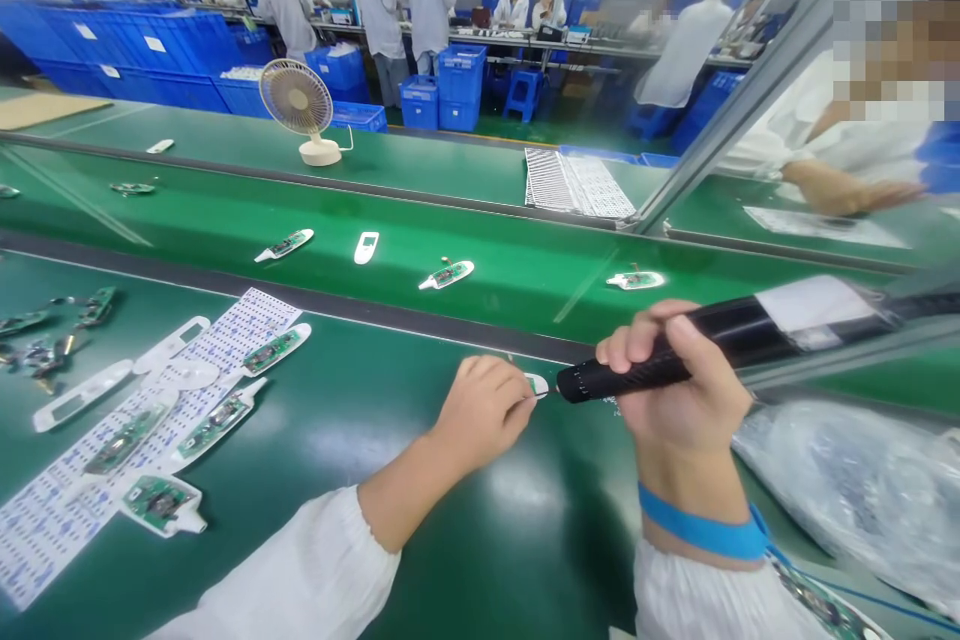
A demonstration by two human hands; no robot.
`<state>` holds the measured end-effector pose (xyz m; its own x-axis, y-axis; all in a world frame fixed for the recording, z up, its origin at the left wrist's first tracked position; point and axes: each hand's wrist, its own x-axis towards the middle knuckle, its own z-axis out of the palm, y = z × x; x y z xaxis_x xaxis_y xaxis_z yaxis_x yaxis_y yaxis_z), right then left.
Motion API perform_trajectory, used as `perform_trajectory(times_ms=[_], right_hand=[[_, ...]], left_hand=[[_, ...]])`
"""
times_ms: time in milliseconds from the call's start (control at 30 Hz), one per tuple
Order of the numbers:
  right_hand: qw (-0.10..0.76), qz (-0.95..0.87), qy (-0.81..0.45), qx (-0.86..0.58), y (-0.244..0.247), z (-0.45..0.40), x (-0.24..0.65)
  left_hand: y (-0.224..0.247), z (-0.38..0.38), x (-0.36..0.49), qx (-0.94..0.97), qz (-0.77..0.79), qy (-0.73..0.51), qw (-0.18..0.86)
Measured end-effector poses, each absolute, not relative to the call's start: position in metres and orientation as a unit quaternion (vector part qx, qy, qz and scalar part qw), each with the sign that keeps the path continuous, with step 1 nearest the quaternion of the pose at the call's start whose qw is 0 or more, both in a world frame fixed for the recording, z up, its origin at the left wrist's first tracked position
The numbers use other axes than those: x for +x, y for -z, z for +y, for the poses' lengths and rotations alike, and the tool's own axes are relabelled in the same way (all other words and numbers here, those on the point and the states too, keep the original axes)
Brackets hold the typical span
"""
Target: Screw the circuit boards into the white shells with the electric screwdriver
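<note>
My right hand (682, 380) is wrapped round a black electric screwdriver (660, 355) held nearly level, its bit pointing left. The bit reaches a small white thermometer-like housing (538, 384) under my left hand (487, 410). The fingers of that hand are closed on the housing, hiding most of it. To the left, several white housings with green circuit boards (217, 425) lie on and beside a printed label sheet (52, 525). Empty white shells (82, 395) lie near them. A blue wrist strap (701, 523) circles my right wrist.
Beyond the bench edge, a green conveyor belt (495, 315) carries several boarded housings (448, 274) and a white cover (367, 247). A fan (300, 110) stands behind it. A clear plastic bag (847, 490) lies at right. A metal frame post (742, 70) slants upward near a co-worker's hand (847, 188).
</note>
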<state>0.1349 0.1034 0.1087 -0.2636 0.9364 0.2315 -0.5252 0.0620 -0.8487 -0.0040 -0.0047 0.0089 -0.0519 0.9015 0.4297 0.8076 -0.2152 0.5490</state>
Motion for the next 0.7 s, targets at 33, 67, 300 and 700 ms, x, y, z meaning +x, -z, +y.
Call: perform_trajectory(times_ms=[33,67,300,700], right_hand=[[0.563,-0.463,-0.649,-0.22,-0.109,0.103,0.135],[0.561,-0.463,-0.651,-0.217,-0.109,0.102,0.135],[0.552,-0.475,-0.653,-0.207,-0.106,0.099,0.133],[0.571,-0.547,-0.573,-0.214,-0.1,0.089,0.123]], left_hand=[[-0.009,-0.005,-0.004,0.687,0.623,-0.37,0.067],[-0.009,-0.005,-0.004,0.687,0.623,-0.366,0.07],[-0.006,-0.004,-0.004,0.694,0.621,-0.353,0.086],[-0.016,-0.007,-0.027,0.657,0.675,-0.302,0.149]])
